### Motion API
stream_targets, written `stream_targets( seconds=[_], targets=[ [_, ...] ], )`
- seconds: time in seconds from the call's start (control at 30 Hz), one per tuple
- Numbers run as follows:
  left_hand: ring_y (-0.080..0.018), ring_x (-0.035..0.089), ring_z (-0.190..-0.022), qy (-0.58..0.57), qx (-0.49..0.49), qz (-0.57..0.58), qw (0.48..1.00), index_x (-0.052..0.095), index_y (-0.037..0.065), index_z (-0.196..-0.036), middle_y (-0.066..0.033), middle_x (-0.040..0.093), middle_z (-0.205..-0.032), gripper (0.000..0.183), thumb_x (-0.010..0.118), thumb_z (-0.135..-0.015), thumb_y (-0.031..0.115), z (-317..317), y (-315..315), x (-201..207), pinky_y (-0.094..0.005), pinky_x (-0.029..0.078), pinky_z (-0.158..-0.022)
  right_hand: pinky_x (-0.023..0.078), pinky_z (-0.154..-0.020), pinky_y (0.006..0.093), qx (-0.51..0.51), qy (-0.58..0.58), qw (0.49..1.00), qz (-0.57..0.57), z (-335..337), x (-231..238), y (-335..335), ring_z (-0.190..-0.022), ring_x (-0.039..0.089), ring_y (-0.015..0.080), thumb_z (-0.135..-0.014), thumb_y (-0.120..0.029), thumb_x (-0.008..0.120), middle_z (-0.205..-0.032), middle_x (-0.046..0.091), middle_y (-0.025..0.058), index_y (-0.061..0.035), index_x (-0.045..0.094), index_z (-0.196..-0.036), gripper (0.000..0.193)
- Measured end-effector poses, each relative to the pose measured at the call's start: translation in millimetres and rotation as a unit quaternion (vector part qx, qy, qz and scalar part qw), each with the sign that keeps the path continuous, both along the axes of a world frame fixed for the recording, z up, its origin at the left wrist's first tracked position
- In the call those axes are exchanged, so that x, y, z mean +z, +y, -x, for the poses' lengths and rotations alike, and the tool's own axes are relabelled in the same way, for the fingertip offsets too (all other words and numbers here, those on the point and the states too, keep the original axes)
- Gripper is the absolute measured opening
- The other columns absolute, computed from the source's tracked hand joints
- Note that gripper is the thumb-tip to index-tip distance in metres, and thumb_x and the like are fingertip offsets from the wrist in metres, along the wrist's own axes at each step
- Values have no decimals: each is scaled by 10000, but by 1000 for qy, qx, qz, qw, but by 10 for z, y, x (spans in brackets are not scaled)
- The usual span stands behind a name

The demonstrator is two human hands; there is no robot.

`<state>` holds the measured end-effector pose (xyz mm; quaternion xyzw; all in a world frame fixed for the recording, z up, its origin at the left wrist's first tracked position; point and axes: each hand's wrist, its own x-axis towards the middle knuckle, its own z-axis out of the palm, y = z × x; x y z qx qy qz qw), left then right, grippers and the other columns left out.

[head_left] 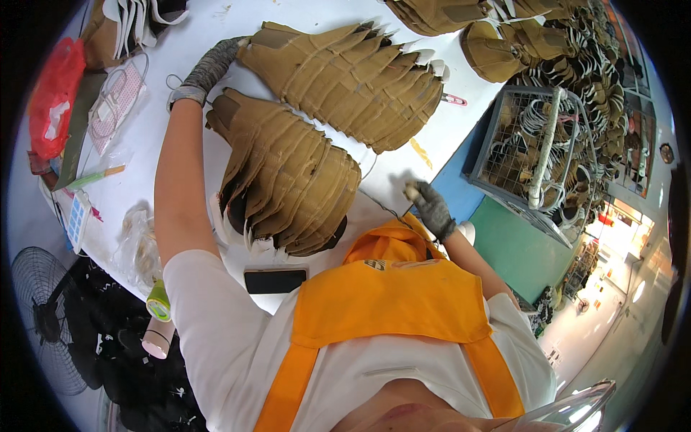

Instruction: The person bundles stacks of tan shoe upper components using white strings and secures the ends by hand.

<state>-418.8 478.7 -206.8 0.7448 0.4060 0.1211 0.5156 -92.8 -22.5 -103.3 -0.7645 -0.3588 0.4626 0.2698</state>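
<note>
Now, left hand [214, 66]: gloved, stretched out, right at the narrow end of the far stack [345, 83]; pinching or not, I can't tell.
Right hand [433, 209]: gloved, fingers curled, clear of both stacks; can't tell if it grips anything.
Near stack [295, 176]: on the white table [209, 25] beside the far one, layers overlapped.
More brown pieces [493, 54]: lying beyond; two stacks look gathered, these perhaps remain.

A black phone [275, 281] lies flat; a fan [47, 322] stands far left
</note>
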Motion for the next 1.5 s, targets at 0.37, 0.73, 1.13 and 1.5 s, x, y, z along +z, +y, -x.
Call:
stream_targets(
  seconds=[0.37, 0.73, 1.13, 1.5],
  targets=[
    [-126, 492, -1121, 48, -92, 47, 993, 553, 77, -1246, -14, 579, -1228, 361, 488, -930, 240, -163, -156, 883, -275, 337, -1012, 422, -932, 351, -47, 83, 994, -49, 50, -398, 977, -1110, 530, 252, -845, -73, 595, -1179, 590, 107, -26, 513, -1193, 361],
    [-112, 534, -1059, -16, -169, 51, 984, 528, 89, -1270, -32, 602, -1202, 413, 581, -864, 143, -164, 74, 535, -275, 411, -951, 276, -1086, 436, -184, 600, 767, -133, -590, -1423, 1096, -1322, 312, 296, -971, -443, 283, -1494, 236, 57, -128, 146, -1451, 590],
    [-237, 631, -905, 110, -155, -97, 977, 642, 117, -1071, -76, 668, -998, 260, 512, -849, 79, -285, 62, 474, -325, 481, -841, 282, -1083, 438, -177, 582, 788, -95, -166, -924, 1540, -1322, 312, 296, -969, -442, 292, -1493, 239, 56, -137, 148, -1451, 588],
    [-197, 601, -967, 136, -265, -104, 949, 605, 109, -1107, -70, 641, -1065, 257, 467, -891, 109, -203, 186, 559, -323, 451, -864, 287, -1080, 440, -171, 570, 799, -89, -37, -732, 1717, -1323, 312, 296, -968, -442, 300, -1493, 243, 54, -144, 151, -1452, 587]
  ],
)
